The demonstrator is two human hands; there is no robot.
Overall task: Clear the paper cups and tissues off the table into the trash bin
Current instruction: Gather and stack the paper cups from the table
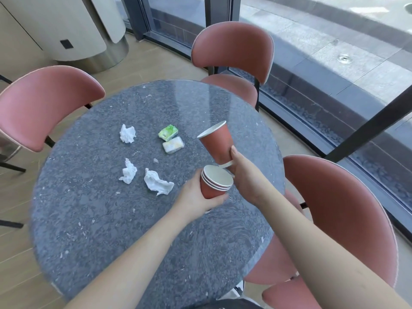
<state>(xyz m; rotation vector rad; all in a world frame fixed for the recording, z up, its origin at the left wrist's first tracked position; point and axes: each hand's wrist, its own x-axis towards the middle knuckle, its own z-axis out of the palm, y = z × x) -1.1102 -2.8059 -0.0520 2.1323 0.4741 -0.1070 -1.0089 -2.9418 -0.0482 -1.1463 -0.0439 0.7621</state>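
Observation:
My left hand [197,195] grips a nested stack of red paper cups [215,182], mouths up, just above the round grey table [138,219]. My right hand [244,177] holds a single red paper cup [217,142] by its base, tilted with its mouth up and to the left, right above the stack. Three crumpled white tissues lie on the table: one at the far left [127,133], one nearer [128,172], and one beside it [157,181]. No trash bin shows in this view.
Two small tissue packs, a green one [168,132] and a pale one [173,145], lie mid-table. Pink chairs stand at the left [44,103], at the far side [234,50] and at the right [334,208]. A glass wall runs along the right.

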